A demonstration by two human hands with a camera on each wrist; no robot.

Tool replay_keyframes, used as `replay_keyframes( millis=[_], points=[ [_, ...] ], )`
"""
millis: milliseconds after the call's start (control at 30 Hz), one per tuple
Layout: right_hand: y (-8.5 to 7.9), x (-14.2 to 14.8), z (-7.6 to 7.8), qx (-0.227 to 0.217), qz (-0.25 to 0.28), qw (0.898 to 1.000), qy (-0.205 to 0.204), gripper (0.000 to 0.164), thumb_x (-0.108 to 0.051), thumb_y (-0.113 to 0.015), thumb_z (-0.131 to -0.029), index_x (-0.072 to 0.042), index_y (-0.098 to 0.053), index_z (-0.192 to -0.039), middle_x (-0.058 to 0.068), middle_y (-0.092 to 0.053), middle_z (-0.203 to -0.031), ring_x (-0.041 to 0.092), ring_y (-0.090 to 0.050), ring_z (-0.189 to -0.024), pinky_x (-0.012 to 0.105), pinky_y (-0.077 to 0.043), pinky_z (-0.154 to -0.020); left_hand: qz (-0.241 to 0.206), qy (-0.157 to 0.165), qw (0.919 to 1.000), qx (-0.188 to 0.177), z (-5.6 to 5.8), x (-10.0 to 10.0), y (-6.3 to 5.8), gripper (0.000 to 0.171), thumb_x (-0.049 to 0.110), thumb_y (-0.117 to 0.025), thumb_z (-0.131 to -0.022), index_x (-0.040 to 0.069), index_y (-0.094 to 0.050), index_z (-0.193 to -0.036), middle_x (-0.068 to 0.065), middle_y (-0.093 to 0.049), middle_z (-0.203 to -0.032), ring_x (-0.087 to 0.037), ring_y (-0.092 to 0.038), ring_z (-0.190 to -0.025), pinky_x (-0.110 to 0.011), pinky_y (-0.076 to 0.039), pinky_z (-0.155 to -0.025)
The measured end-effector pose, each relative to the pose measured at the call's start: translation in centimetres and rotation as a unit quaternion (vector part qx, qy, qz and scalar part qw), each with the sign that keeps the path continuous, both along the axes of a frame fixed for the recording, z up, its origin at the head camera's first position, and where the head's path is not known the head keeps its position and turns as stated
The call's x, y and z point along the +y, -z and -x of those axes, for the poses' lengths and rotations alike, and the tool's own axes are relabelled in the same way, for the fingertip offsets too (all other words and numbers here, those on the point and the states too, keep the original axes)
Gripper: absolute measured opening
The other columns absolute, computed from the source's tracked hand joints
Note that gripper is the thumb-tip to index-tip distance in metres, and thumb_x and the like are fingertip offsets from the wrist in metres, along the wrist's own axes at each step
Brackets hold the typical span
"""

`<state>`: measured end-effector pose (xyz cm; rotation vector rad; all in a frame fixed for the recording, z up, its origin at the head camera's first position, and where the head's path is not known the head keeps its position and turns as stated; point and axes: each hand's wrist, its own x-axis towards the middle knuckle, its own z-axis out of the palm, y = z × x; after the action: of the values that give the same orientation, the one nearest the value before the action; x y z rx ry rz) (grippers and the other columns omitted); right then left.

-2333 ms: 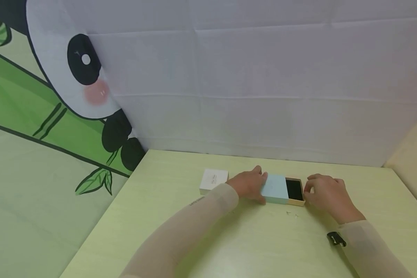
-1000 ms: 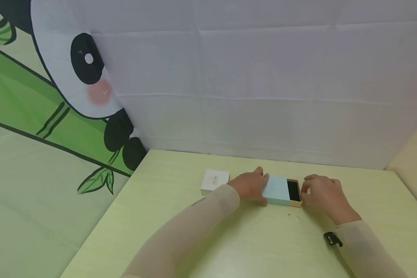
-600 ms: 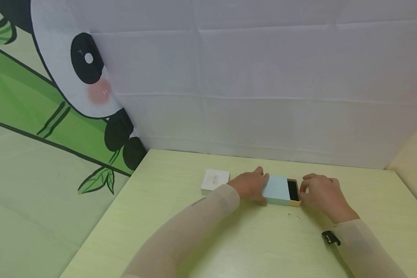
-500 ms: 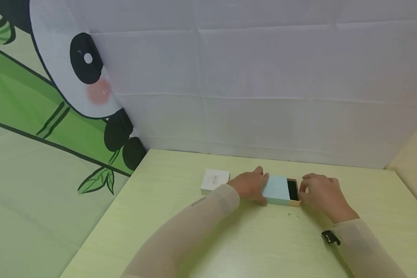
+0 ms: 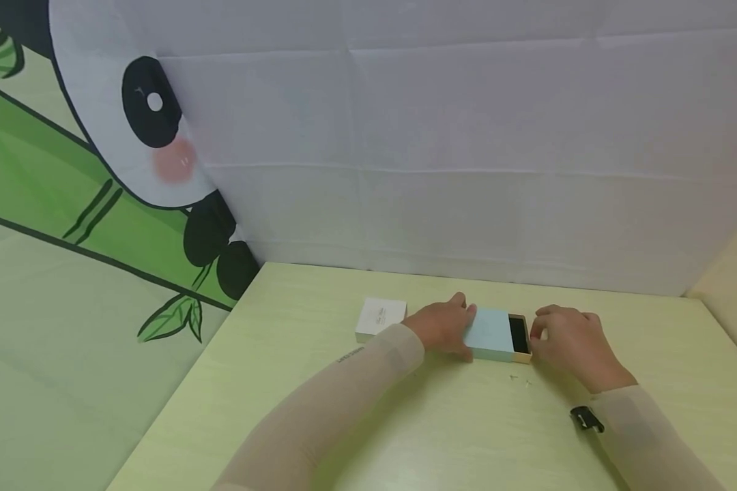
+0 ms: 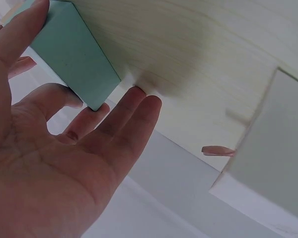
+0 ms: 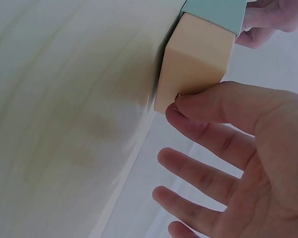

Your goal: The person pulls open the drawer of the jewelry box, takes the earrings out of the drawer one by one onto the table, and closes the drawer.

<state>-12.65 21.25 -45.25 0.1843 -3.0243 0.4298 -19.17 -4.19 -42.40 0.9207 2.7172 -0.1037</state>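
A light blue slide-out box (image 5: 489, 334) lies on the table, its tan drawer (image 5: 521, 357) with a dark inside sticking out on the right. My left hand (image 5: 442, 329) holds the blue sleeve at its left end, thumb on the near side and fingers on the far side. At the drawer's outer end, my right hand (image 5: 570, 344) pinches a small ribbon tab (image 7: 177, 101) between thumb and index finger. The other fingers of that hand are spread, as the right wrist view shows. The tab is mostly hidden by the fingertips.
A white box (image 5: 381, 318) with small print stands left of my left hand, a pinkish ribbon tab (image 6: 218, 150) on its end. Tiny scraps (image 5: 521, 380) lie before the blue box. A black band (image 5: 587, 419) hangs by my right sleeve. A white cloth (image 5: 467, 136) closes the table's back.
The tan drawer has slid leftward into the blue sleeve, leaving less of it out than 2.3 s ago. My right hand has moved left with it; my left hand keeps its hold.
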Motion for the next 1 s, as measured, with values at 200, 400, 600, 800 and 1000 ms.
replay_keyframes(
  millis=[200,400,600,800,1000],
  points=[
    [-0.2,-0.2,0.3,0.007,-0.003,1.0,-0.008,0.018,-0.016,-0.083,-0.102,-0.023,-0.087,-0.085,0.028,-0.078,-0.152,0.059,-0.072,-0.141,0.082,-0.045,-0.11,-0.003,-0.004,1.0,-0.005,0.0,0.1,-0.2,0.111,0.057,-0.092,-0.103,0.021,-0.032,-0.189,0.001,-0.049,-0.172,-0.012,-0.064,-0.12,-0.025,-0.061,-0.113],
    [-0.4,-0.2,0.8,0.015,-0.01,1.0,-0.013,0.02,-0.015,-0.082,-0.101,-0.023,-0.086,-0.083,0.027,-0.079,-0.151,0.057,-0.073,-0.139,0.082,-0.046,-0.11,0.001,-0.004,1.0,0.002,0.1,0.3,-0.2,0.11,0.057,-0.091,-0.104,0.021,-0.032,-0.189,0.001,-0.049,-0.171,-0.012,-0.064,-0.12,-0.025,-0.061,-0.112],
    [-0.3,-0.2,1.1,0.014,-0.013,1.0,-0.019,0.024,-0.014,-0.079,-0.101,-0.024,-0.085,-0.081,0.027,-0.079,-0.152,0.057,-0.073,-0.14,0.082,-0.046,-0.11,0.003,-0.008,0.9999,0.005,0.4,0.4,-0.1,0.111,0.058,-0.092,-0.102,0.022,-0.032,-0.189,0.003,-0.049,-0.171,-0.01,-0.064,-0.12,-0.023,-0.06,-0.112],
    [-0.4,-0.2,1.4,0.018,-0.021,0.999,-0.022,0.021,-0.015,-0.08,-0.101,-0.023,-0.085,-0.083,0.027,-0.079,-0.15,0.057,-0.073,-0.139,0.083,-0.047,-0.11,0.001,-0.007,1.0,0.005,0.6,0.5,-0.1,0.111,0.057,-0.092,-0.103,0.021,-0.032,-0.189,0.001,-0.049,-0.17,-0.011,-0.064,-0.119,-0.024,-0.061,-0.112],
    [-0.6,-0.1,1.7,0.019,-0.019,0.999,-0.024,0.019,-0.015,-0.08,-0.101,-0.022,-0.085,-0.084,0.027,-0.079,-0.15,0.056,-0.073,-0.14,0.083,-0.047,-0.11,0.001,-0.008,1.0,0.005,0.8,0.6,-0.1,0.111,0.058,-0.091,-0.103,0.021,-0.032,-0.189,0.002,-0.049,-0.171,-0.011,-0.064,-0.118,-0.023,-0.06,-0.112]
  ],
)
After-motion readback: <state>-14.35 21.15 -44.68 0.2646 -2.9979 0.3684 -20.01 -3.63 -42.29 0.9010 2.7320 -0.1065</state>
